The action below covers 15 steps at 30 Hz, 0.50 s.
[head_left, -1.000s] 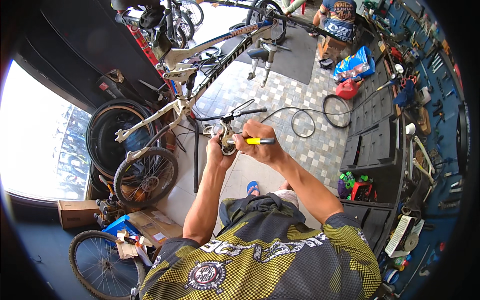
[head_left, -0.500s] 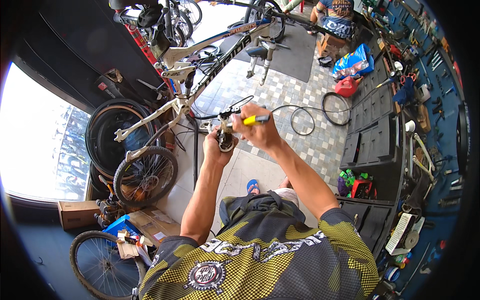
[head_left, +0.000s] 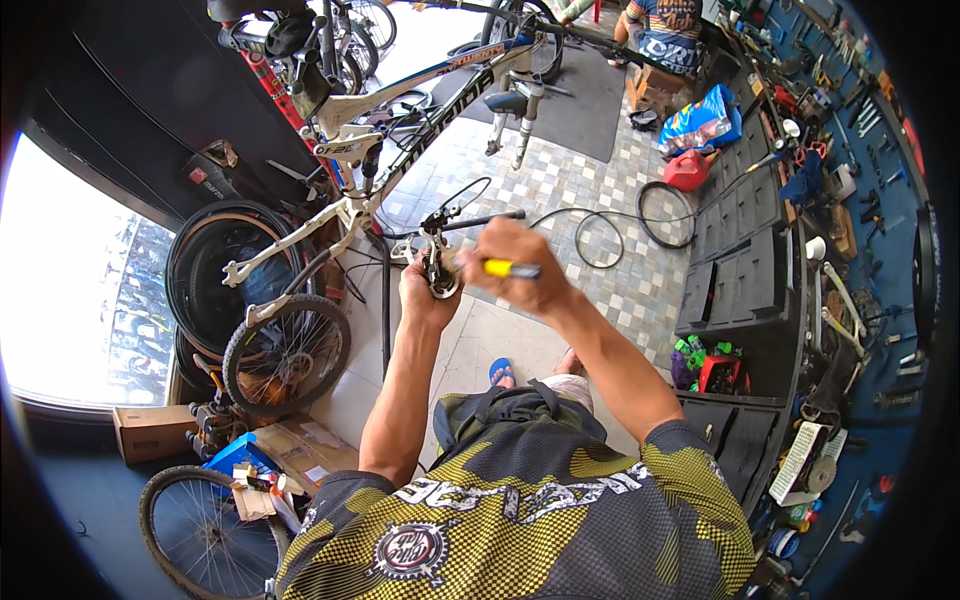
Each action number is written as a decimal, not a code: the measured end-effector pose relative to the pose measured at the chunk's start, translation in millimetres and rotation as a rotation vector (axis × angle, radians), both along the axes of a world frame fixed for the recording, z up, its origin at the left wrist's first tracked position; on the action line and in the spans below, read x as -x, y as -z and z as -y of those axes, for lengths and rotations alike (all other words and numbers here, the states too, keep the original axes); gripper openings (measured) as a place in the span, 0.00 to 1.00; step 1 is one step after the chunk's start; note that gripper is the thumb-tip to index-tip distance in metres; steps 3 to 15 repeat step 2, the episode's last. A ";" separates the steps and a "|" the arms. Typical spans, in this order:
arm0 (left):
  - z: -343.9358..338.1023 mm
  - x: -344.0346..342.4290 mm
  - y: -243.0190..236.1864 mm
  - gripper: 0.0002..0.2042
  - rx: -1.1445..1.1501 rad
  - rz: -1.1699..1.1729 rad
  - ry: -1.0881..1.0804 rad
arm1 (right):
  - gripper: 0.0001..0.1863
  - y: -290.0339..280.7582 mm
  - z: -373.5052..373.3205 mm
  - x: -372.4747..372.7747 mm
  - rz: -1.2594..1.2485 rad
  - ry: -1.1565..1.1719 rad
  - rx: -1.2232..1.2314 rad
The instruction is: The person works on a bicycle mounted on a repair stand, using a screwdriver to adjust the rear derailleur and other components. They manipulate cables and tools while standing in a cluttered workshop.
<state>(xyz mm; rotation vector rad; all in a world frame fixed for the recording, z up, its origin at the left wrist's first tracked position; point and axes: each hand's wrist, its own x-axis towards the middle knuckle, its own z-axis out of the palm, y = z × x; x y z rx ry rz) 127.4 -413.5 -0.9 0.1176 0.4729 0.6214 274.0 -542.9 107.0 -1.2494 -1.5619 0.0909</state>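
Observation:
My left hand is closed around a small silver-and-black metal bicycle part that looks like a derailleur, holding it up in front of me. A thin black cable loop shows just beyond it. In my right hand is a brush with a yellow-and-black handle, gripped in a fist that is slightly blurred by motion. The brush's pale bristle end is against or right beside the part; exact contact is hard to make out. My fingers hide some of both things.
A white bicycle frame hangs ahead to the left, with a wheel below it. Dark drawers and a tool wall line the right. A black hose coils on the tiles near a red can. Another person sits far off.
My right hand with the brush has shifted slightly down and right, blurring. The derailleur-like part has tilted a little and shows more clearly. The whole view has drifted slightly.

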 end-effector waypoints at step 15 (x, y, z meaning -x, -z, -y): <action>-1.5 4.0 5.3 0.12 0.005 -0.058 -0.013 | 0.09 9.2 1.4 11.9 0.226 0.008 0.249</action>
